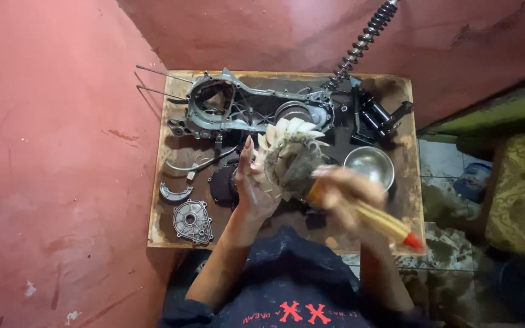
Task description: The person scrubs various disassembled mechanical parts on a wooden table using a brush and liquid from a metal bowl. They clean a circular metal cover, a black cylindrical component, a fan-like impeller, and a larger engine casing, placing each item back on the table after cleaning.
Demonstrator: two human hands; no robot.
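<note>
I am bent over a small, grimy wooden bench (160,225) pushed into a corner of rough red walls (50,152), with stained floor tiles (451,243) and something covered in green patterned cloth (524,194) off beyond my right hand. My left hand (251,185) has its fingers (247,152) stretched up and clamped against the near side of a round fan wheel (290,155) with pale cream blades, held up just above the bench. My right hand (344,194) is blurred, but its fingers are closed around a brush with a yellow wooden handle (384,223) and a red tip; the handle runs back toward my body, and the bristle end touches the dirty middle of the fan, between my two hands. Just past my right fingers stands a small steel bowl (370,165). Beyond the fan, well away from my fingertips, lies a long grey engine crankcase (250,109) with two thin studs sticking out to its left, and next to it a black shock absorber with a coil spring (366,39) leaning up the wall. To the left of my left fingers lie a curved brake shoe (174,194), a flat grey metal cover (192,220) and a dark round part (223,185). I see no packages or labels on the bench.
</note>
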